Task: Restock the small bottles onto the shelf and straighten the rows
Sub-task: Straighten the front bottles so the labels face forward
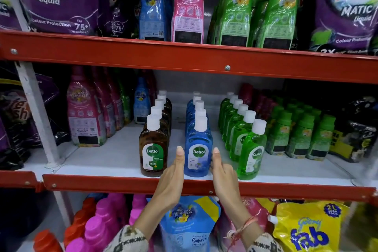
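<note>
Three rows of small white-capped Dettol bottles stand on the middle white shelf (114, 155): a brown row (153, 149), a blue row (197, 149) and a green row (250, 155). My left hand (172, 178) lies flat against the left side of the front blue bottle, fingers straight. My right hand (222, 172) presses flat against that bottle's right side. The two palms flank the bottle; neither hand wraps around it. The green row slants toward the right front.
Larger pink (86, 116) and green (298, 133) softener bottles stand to either side on the same shelf. Red shelf edges (184, 57) run above and below. Pouches and pink bottles fill the lower shelf (306, 229); tall bottles and purple bags sit on the upper one.
</note>
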The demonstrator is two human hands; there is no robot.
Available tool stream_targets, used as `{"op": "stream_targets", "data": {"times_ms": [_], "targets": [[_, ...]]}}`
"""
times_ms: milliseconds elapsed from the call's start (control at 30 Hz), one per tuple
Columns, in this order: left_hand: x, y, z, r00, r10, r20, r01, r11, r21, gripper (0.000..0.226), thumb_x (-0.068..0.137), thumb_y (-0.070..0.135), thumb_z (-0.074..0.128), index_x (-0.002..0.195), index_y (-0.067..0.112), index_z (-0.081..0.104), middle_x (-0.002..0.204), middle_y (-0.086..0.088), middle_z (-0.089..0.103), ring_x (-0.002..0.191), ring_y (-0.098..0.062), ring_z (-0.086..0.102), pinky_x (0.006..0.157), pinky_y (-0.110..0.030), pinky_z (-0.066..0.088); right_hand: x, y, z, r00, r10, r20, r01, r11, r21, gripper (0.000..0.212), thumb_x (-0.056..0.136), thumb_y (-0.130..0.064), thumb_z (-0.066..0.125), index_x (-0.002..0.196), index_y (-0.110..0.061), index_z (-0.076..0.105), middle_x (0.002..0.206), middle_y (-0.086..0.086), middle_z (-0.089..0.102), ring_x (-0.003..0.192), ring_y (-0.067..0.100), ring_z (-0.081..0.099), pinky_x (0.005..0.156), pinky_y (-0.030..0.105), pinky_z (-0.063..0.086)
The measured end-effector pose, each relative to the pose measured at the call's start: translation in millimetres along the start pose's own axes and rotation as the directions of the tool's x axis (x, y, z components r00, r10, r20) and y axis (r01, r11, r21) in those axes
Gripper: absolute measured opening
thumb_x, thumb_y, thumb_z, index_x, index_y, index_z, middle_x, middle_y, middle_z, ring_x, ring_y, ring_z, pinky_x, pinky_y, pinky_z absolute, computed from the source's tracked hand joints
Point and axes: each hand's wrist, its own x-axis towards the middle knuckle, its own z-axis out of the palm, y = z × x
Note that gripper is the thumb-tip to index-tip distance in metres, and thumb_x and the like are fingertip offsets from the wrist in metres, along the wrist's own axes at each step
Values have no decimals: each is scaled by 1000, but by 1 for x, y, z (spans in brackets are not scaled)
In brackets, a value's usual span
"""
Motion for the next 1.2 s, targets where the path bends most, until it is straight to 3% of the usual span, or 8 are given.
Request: {"op": "stream_targets", "data": {"times_ms": [233,333,433,567,733,867,1100,1200], "targets": [[-5,-3,4,997,48,-54,-43,995,87,104,67,95,12,144,31,40,149,3,46,137,-17,42,119,-35,24,-1,0,-11,996,-83,-28,83,997,-7,81,93,-63,29,84,7,68,86,20,74,87,33,68,83,42,52],[-17,4,14,937,271,-221,-209,940,268,92,78,83,4,142,29,41,137,12,50,130,-7,44,101,-18,28,-7,0,-24,973,-159,-169,178,979,103,51,99,-47,36,93,-14,75,96,4,77,93,18,71,88,38,53],[-22,9,28,866,400,-299,-346,912,220,84,78,85,8,124,30,53,120,17,60,110,9,51,91,-9,36,-8,-2,-47,928,-119,-353,214,946,244,33,100,-36,38,94,-28,69,97,-7,75,82,17,72,82,34,53],[-18,17,61,967,236,-98,-233,972,37,92,70,90,9,128,35,54,126,17,60,114,5,56,106,-24,37,9,5,-81,869,-25,-494,181,945,271,28,102,-31,37,102,-26,64,100,-4,69,92,16,66,86,43,54],[-7,19,101,990,-30,138,13,993,118,121,46,104,-2,131,36,51,122,7,54,128,-19,52,108,-41,32,39,21,-108,949,155,-274,-113,980,164,56,101,-46,28,132,-9,56,137,16,57,128,35,49,105,45,38],[-1,25,119,973,-106,206,81,989,125,122,49,103,-3,146,40,33,154,5,40,142,-15,36,121,-50,16,40,21,-115,974,167,-150,-155,984,87,65,100,-52,23,102,-3,65,111,20,64,105,34,56,100,47,43],[12,29,122,978,-98,184,96,995,23,140,39,107,7,148,24,34,154,1,39,142,-15,36,123,-43,15,37,28,-113,982,82,-171,-77,996,36,63,97,-56,23,56,-17,50,69,8,55,81,31,56,76,41,41],[12,32,122,981,-69,182,65,998,28,134,45,104,5,148,23,34,154,0,40,141,-16,37,123,-45,17,38,37,-113,985,39,-170,-36,999,23,77,96,-59,23,74,-2,69,77,13,71,83,32,64,82,45,51]]}}
